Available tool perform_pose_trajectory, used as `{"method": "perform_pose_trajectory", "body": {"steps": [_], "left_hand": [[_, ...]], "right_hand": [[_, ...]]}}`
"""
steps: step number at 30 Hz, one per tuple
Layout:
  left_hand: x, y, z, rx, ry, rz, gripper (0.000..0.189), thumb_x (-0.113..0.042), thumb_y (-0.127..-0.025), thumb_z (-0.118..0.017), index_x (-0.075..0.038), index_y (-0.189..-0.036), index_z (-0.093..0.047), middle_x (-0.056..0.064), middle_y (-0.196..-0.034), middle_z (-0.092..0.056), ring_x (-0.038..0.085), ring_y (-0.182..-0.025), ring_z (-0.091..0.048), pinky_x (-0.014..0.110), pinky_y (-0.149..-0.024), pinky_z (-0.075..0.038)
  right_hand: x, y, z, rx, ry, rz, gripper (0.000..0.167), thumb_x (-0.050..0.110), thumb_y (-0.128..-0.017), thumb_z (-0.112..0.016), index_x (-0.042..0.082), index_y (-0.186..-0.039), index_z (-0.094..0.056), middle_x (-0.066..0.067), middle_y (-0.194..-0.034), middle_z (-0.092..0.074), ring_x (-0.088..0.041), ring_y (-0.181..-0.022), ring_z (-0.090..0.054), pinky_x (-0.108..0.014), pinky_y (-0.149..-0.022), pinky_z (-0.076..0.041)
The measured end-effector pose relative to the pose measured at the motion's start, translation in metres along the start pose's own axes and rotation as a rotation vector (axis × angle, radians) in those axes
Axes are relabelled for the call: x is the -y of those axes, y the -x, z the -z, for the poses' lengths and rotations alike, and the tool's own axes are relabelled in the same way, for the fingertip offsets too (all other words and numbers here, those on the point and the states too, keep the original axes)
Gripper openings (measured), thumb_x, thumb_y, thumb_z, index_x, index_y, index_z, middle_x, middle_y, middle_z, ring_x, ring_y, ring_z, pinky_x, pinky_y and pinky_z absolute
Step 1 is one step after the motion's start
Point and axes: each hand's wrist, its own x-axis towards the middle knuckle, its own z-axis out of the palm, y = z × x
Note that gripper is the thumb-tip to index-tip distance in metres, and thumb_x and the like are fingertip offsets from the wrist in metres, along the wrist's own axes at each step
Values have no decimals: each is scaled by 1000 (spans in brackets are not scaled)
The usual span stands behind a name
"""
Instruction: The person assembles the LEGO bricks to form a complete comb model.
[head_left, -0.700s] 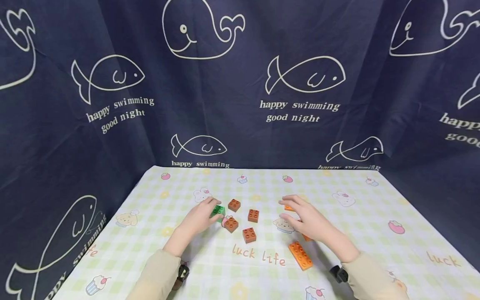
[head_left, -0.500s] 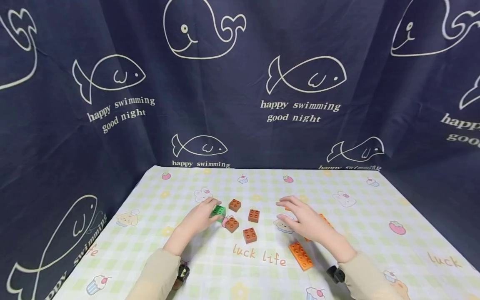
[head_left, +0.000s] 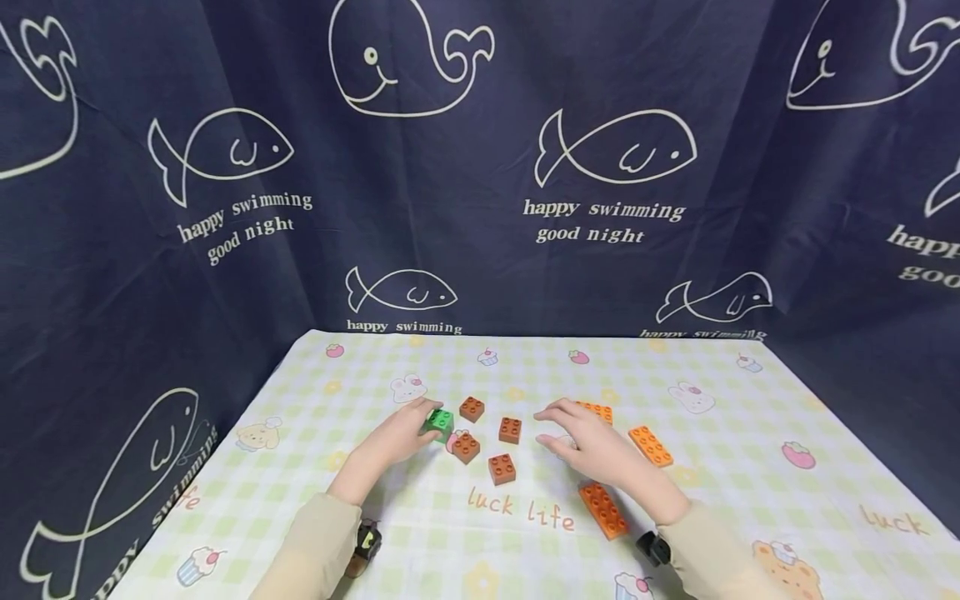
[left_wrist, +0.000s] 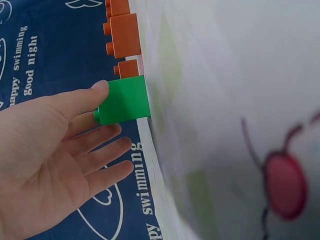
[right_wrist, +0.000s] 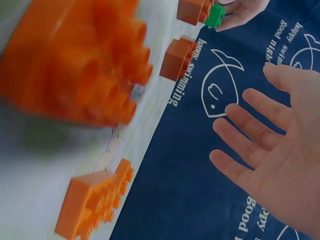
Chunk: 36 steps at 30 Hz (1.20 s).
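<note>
In the head view my left hand (head_left: 397, 432) is at the left of the block group, pinching a green building block (head_left: 442, 421). The left wrist view shows the thumb on this green block (left_wrist: 125, 100) and the index finger partly hidden behind it. My right hand (head_left: 603, 457) holds nothing, its fingers extended and apart. It hovers over the cloth, nearest a reddish-brown block (head_left: 510, 430) on its left. Several such square brown blocks lie between the hands, including one (head_left: 466, 447) close to the green block.
Three longer orange blocks lie around the right hand: one behind it (head_left: 597, 412), one to its right (head_left: 650, 447), and one in front (head_left: 603, 510). A checked tablecloth (head_left: 420, 550) covers the table. A dark blue curtain (head_left: 480, 192) hangs behind and at both sides.
My right hand has moved left toward the brown blocks, uncovering more of the orange blocks behind and to its right. My left hand stays at the green block.
</note>
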Motion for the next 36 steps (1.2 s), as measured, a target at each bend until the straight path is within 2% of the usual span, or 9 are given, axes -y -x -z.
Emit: {"method": "perform_pose_trajectory", "body": {"steps": [7,12,18,27,32,36], "left_hand": [[2,0,-1,4,18,2,46,-10,-85,-67,4,-126,-51,18,-126,-56,30,-113,-56,41,-101,-45],[1,1,0,-13,20,-4,36,-7,-83,-68,2,-116,-56,14,-115,-61,27,-105,-60,39,-95,-49],[-1,3,3,-16,55,-5,30,-7,-80,-71,1,-106,-59,10,-100,-63,27,-96,-61,40,-89,-52],[1,4,3,-11,96,31,27,-10,-78,-74,-3,-98,-59,5,-92,-61,24,-91,-61,39,-87,-52],[0,3,3,-12,92,48,28,-12,-76,-76,-3,-97,-59,4,-90,-60,22,-88,-60,38,-84,-52],[0,3,3,-19,101,51,35,-12,-76,-76,-1,-103,-57,6,-92,-60,24,-89,-60,38,-85,-52]], "right_hand": [[8,-4,-9,55,-18,22,33,31,-94,-56,10,-119,-61,-3,-115,-60,-22,-103,-60,-40,-88,-52],[13,-6,-12,98,-36,11,39,38,-96,-52,10,-120,-61,-3,-115,-60,-22,-103,-60,-40,-88,-52],[17,-7,-17,126,-51,24,31,31,-95,-56,10,-118,-62,-2,-115,-61,-21,-106,-60,-39,-91,-52],[22,-9,-26,162,-64,42,28,24,-92,-60,9,-115,-62,-3,-112,-62,-23,-103,-62,-40,-87,-53],[25,-12,-28,209,-63,53,32,24,-88,-65,9,-116,-62,-3,-114,-61,-22,-104,-61,-38,-88,-52],[26,-13,-30,246,-68,55,34,23,-87,-66,8,-117,-62,-3,-116,-60,-22,-105,-60,-37,-88,-52]]}}
